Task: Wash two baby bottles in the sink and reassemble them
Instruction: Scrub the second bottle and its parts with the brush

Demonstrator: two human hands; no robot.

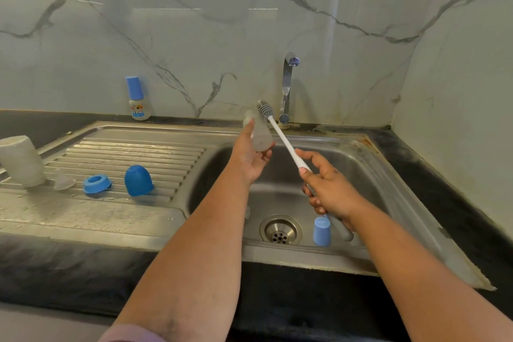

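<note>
My left hand (251, 154) grips a clear empty bottle body (258, 132), tilted over the sink basin (358, 164). My right hand (329, 189) holds a long white bottle brush (286, 144) by its handle; the grey bristle head (265, 110) is out of the bottle, just beside its upper end. On the draining board (133, 151) lie a blue dome cap (138, 180), a blue screw ring (97, 183) and a clear teat (64, 180). A small blue cap (322, 231) stands in the basin near the drain (280, 230). Another assembled bottle with a blue cap (137, 98) stands against the wall.
The tap (287, 86) rises behind the basin, no water visibly running. A pale cylindrical object (20, 161) lies at the left edge of the draining board. Dark countertop (449, 175) surrounds the sink, with marble-patterned walls behind and to the right.
</note>
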